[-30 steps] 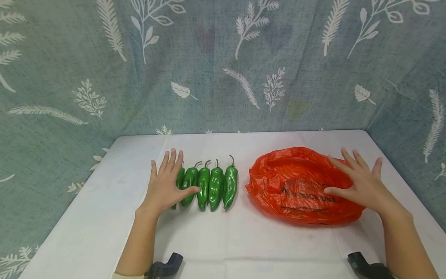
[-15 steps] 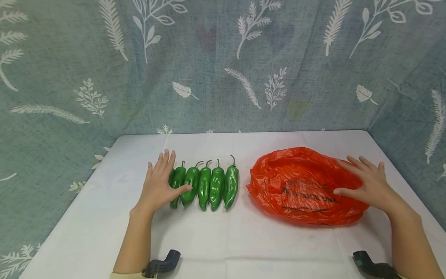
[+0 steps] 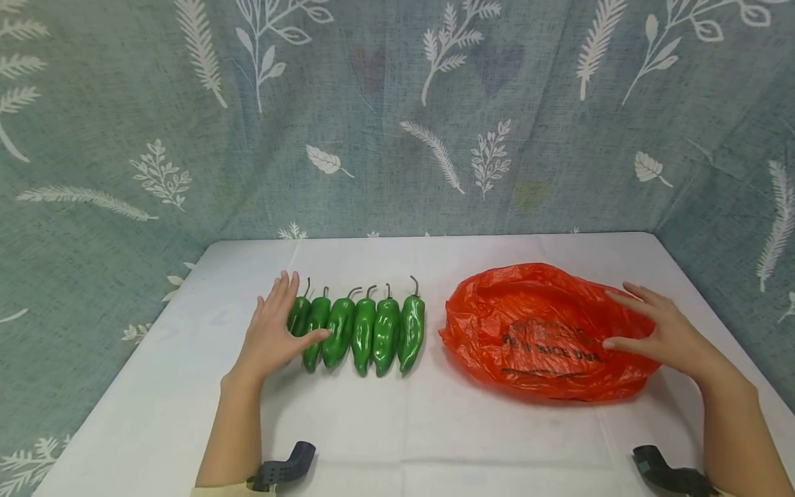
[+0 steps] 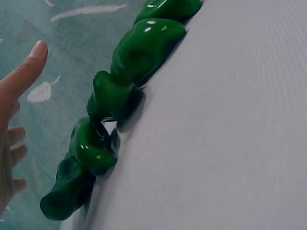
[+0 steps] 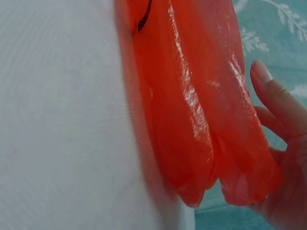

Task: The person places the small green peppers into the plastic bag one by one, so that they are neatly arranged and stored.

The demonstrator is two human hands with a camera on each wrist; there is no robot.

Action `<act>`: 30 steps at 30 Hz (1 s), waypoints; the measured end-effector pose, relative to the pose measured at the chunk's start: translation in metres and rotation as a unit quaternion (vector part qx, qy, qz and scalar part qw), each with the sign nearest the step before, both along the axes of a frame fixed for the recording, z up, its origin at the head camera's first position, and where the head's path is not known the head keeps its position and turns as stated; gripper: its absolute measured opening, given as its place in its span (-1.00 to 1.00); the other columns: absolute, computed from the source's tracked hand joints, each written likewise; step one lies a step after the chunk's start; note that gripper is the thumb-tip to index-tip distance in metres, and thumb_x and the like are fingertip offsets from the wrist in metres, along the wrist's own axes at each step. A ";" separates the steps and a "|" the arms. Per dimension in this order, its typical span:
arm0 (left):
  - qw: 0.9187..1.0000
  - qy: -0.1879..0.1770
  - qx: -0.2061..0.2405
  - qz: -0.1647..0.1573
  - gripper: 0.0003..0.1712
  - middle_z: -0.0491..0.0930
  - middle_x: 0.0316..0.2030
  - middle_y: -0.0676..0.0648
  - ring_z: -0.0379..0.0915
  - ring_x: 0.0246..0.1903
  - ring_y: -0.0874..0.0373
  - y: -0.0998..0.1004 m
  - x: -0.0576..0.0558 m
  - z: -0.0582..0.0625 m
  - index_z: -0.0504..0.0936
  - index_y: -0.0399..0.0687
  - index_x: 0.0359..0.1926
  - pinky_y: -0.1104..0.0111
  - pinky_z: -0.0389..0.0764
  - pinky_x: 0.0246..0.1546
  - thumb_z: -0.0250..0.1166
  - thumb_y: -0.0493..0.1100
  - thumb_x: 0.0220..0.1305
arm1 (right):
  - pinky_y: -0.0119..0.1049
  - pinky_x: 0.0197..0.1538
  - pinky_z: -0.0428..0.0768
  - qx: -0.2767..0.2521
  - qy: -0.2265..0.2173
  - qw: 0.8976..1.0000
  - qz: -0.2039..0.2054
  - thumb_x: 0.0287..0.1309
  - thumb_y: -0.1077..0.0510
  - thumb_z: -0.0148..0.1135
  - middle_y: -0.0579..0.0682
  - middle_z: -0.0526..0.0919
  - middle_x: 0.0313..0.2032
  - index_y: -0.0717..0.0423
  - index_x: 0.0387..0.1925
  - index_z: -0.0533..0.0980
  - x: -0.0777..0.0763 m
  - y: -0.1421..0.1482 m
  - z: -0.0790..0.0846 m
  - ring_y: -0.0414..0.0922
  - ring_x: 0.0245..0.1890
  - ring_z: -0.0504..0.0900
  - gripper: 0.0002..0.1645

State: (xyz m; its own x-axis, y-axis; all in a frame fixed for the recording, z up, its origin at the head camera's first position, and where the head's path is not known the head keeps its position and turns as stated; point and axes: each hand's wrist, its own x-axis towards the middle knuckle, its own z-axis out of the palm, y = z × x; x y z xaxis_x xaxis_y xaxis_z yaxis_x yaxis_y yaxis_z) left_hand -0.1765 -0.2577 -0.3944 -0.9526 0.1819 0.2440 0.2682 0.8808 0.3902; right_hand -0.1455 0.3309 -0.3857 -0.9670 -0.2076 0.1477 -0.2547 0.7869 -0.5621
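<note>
Several glossy green chili peppers (image 3: 386, 336) lie side by side in a row on the white-covered table, stems pointing to the far side. My left hand (image 3: 271, 337) hovers at the left end of the row, thumb spread and fingers extended, partly hiding the leftmost pepper (image 3: 299, 314). In the left wrist view its thumb (image 4: 24, 76) is apart from the peppers. To the right lies a crumpled red plastic bag (image 3: 497, 310) with dark lettering. Over its right end is my right hand (image 3: 677, 338), holding nothing, thumb and fingers spread apart. The right wrist view has the fingers beside the bag's end (image 5: 249, 177).
The table (image 3: 435, 435) wears a white cloth with a crease near the front. Behind it and at both sides hangs a blue-green fabric (image 3: 373, 172) with white leaf prints. Dark wrist devices (image 3: 288, 466) are on both forearms.
My left hand has shifted left, uncovering more of the leftmost peppers. The right hand has drawn a little to the right over the bag's end. Peppers and bag stay put.
</note>
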 end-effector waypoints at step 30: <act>0.976 -0.103 0.191 0.017 0.16 -0.24 0.49 -0.10 -0.18 0.41 -0.26 -0.032 -0.002 -0.034 -0.28 0.36 0.48 -0.10 0.05 0.33 0.37 0.08 0.12 | 0.45 0.07 0.23 -0.117 -0.087 0.989 -0.013 0.11 0.09 0.31 0.40 0.05 0.36 0.24 0.26 0.33 -0.004 0.020 -0.035 0.41 0.30 -0.01 -0.29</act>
